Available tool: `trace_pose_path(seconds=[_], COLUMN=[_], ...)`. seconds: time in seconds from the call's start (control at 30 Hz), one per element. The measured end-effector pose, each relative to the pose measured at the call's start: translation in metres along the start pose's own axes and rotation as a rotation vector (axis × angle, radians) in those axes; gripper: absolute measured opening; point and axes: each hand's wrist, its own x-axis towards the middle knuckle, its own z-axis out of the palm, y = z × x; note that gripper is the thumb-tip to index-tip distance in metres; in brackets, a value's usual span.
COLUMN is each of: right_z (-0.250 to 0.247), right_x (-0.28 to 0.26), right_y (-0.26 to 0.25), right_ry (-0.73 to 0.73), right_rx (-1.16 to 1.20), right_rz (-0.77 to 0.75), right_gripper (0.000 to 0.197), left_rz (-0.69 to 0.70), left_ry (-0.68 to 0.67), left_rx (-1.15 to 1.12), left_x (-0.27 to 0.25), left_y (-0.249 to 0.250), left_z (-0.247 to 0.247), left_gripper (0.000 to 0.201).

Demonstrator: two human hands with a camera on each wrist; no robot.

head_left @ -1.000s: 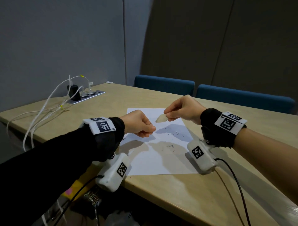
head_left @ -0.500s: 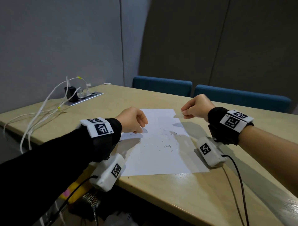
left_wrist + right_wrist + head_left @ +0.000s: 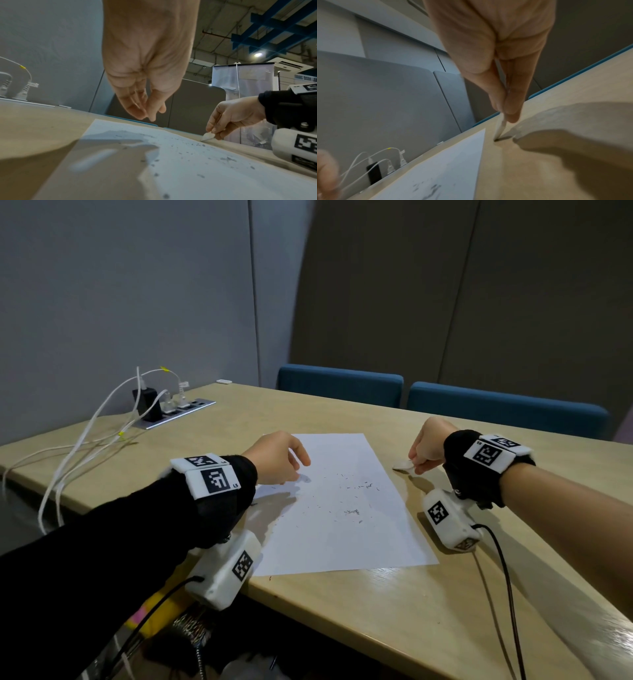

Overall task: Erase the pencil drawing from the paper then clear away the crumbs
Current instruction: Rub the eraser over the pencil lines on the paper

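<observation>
A white sheet of paper (image 3: 342,508) lies on the wooden table (image 3: 376,611), speckled with several dark eraser crumbs (image 3: 351,511). My right hand (image 3: 428,450) is to the right of the sheet and pinches a small white eraser (image 3: 403,466), whose tip touches the bare table. The right wrist view shows the eraser (image 3: 500,127) between thumb and fingers, just off the paper's corner (image 3: 481,134). My left hand (image 3: 281,457) hovers over the sheet's left edge with loosely curled fingers (image 3: 142,111), holding nothing.
A power strip (image 3: 171,409) with a black adapter and white cables (image 3: 85,446) sits at the far left of the table. Two blue chair backs (image 3: 342,385) stand behind the far edge. The near table edge runs below my wrists.
My right hand carried the eraser from above the paper's middle to the right and down onto the table. My left hand drew back to the left and its fingers loosened.
</observation>
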Motion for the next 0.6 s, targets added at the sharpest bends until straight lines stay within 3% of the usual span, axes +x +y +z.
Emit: trace_pose_path(seconds=[0.03, 0.13, 0.27, 0.43, 0.5, 0.6], right_z=[0.001, 0.006, 0.014, 0.012, 0.01, 0.009], right_x=[-0.001, -0.004, -0.012, -0.019, -0.026, -0.037], right_y=[0.0, -0.006, -0.015, -0.027, -0.035, -0.042], right_ry=[-0.019, -0.057, -0.06, 0.025, 0.053, -0.04], right_rx=[-0.042, -0.174, -0.459, -0.432, -0.425, -0.428], right_rz=[-0.009, -0.002, -0.024, -0.118, -0.163, -0.227], right_gripper=[0.023, 0.028, 0.036, 0.023, 0.018, 0.027], left_rz=[-0.007, -0.027, -0.015, -0.016, -0.039, -0.058], left_ry=[-0.005, -0.02, -0.019, 0.001, -0.009, -0.035], left_rx=[-0.011, 0.008, -0.012, -0.014, 0.016, 0.097], left_x=[0.0, -0.001, -0.001, -0.002, -0.002, -0.001], left_y=[0.0, 0.001, 0.0, -0.003, -0.004, -0.009], left_z=[0.0, 0.002, 0.001, -0.003, -0.003, -0.009], left_gripper=[0.009, 0.025, 0.016, 0.014, 0.027, 0.024])
